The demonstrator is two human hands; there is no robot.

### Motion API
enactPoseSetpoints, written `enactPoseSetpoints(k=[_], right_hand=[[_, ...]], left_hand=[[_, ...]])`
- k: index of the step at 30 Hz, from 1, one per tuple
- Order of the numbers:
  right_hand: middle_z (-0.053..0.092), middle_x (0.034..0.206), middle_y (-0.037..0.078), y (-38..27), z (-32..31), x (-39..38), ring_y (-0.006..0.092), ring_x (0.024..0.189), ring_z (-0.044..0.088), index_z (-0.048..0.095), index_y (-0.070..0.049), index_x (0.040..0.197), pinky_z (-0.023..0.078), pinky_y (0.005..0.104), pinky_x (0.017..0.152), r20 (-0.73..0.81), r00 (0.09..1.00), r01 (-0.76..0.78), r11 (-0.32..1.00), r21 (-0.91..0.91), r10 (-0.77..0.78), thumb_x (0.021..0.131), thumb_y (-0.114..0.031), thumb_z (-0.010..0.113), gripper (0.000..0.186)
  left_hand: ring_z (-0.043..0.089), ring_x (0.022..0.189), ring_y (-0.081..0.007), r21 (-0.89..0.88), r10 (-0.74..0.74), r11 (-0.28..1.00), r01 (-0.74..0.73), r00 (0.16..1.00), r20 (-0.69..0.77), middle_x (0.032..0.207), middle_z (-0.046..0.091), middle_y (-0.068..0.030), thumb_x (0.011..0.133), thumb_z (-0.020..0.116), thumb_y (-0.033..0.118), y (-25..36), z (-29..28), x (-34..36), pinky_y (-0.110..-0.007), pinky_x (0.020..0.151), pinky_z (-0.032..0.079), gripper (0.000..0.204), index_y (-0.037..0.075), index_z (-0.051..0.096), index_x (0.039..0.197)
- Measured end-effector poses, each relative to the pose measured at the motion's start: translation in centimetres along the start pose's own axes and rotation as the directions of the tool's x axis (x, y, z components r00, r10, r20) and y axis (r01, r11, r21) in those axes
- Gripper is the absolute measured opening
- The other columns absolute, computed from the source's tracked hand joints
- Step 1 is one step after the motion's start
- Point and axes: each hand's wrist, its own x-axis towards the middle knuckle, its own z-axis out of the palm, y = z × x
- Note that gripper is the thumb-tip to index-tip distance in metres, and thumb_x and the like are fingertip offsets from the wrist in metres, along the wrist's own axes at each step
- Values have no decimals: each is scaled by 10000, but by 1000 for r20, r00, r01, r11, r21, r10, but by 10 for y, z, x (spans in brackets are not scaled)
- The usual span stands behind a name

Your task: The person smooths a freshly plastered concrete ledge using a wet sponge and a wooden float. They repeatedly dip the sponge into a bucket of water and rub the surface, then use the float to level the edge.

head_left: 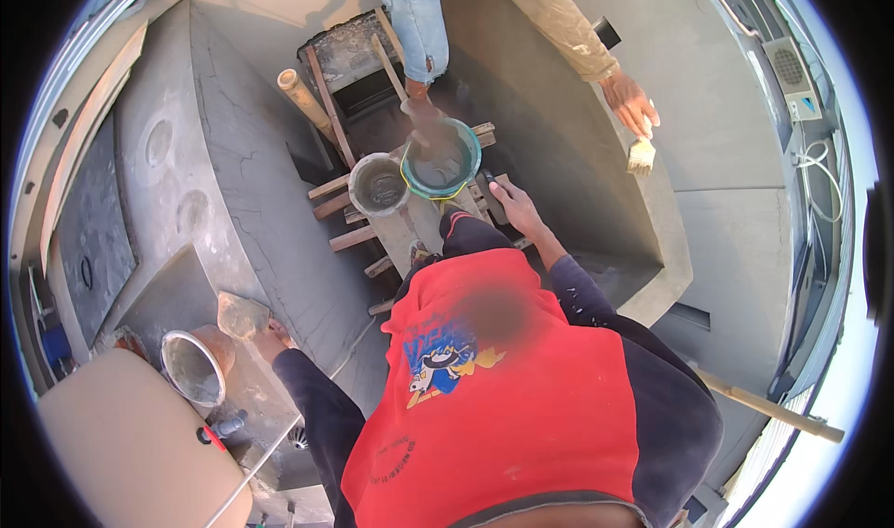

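Observation:
At the lower left, my left hand (272, 340) is closed at the near end of a trowel (244, 316). The trowel's pointed, mortar-smeared blade lies over a grey ledge, just beside a mortar-stained bucket (197, 368) tipped toward me. Near the middle, my right hand (519, 207) grips a dark, flat hand tool (492, 199), seen nearly edge-on, so its kind is unclear. Close to that hand stands a green bucket (441, 159) of greyish liquid with a yellow handle. A grey bucket (379, 184) with wet mortar inside sits to its left.
Wooden slats (354, 237) and a plank form a platform between cement-covered walls. Across from me, a co-worker's hand (630, 100) holds a paintbrush (641, 156) by the right wall. Blurred skin shows above the green bucket. A bamboo pole (307, 101) leans left; another (768, 405) juts out right.

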Motion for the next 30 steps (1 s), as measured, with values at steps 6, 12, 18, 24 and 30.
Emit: enactPoseSetpoints(k=[6,12,18,24,30], right_hand=[[600,1210,220,26,-21,-31,340,1156,554,557,-2,1265,407,390,988,-174,974,-133,988,83,145,906,-578,479,684],[609,1187,200,87,-22,-51,320,1131,562,590,-56,1243,413,392,971,-277,889,-283,912,297,366,907,-600,467,651],[564,1270,216,170,-11,-116,318,1226,508,551,-31,1285,396,382,1006,-398,625,-200,631,750,671,861,-623,515,729],[234,1525,223,172,-81,-191,355,1399,265,58,-108,1525,275,446,1106,-509,295,216,463,860,808,848,-586,578,979],[551,1280,83,239,-159,-213,222,1107,559,427,-100,1400,469,437,886,-660,317,441,510,738,681,891,-517,577,675]], left_hand=[[683,863,-267,180,-38,984,-9,966,256,922,705,-131,867,421,291,23,-35,29,-339,778,528,382,69,729,898],[654,814,-249,-610,-85,680,406,871,484,875,675,-116,874,431,325,28,-29,60,-326,736,510,376,71,708,882],[624,766,-230,-785,112,356,506,811,574,827,646,-100,881,442,359,57,-41,88,-313,694,492,376,74,688,866],[594,718,-211,-793,139,291,536,796,589,780,617,-85,889,453,392,49,-47,86,-300,651,474,383,77,667,850],[565,669,-192,-792,177,264,550,779,601,733,588,-70,896,463,426,52,-49,86,-287,609,456,397,80,647,833]])
